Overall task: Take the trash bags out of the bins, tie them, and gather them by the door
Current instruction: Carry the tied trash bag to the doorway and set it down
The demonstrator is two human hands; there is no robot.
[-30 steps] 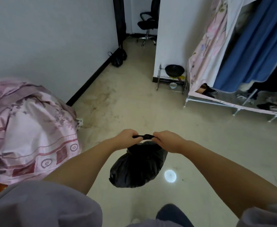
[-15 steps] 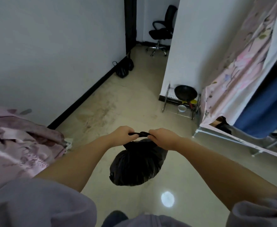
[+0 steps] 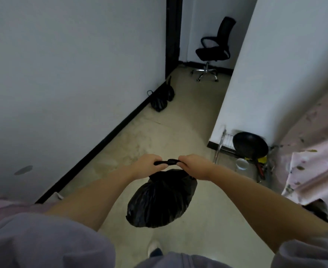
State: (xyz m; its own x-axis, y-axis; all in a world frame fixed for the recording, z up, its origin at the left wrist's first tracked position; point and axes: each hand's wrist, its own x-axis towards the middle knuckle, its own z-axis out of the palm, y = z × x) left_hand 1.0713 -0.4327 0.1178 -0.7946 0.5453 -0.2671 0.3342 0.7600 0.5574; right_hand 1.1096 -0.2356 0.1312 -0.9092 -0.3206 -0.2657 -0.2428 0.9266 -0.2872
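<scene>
The tying step is in hand: the left hand [image 3: 148,165] and right hand [image 3: 195,165], fingers closed, pull the knot of the trash bag [image 3: 161,198], hanging near. Next, carry it to the bags [image 3: 162,98] far left by the doorway.

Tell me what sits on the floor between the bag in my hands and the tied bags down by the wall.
Nothing: in the head view the floor between the held bag and the tied bags against the wall is bare, only stained.
</scene>
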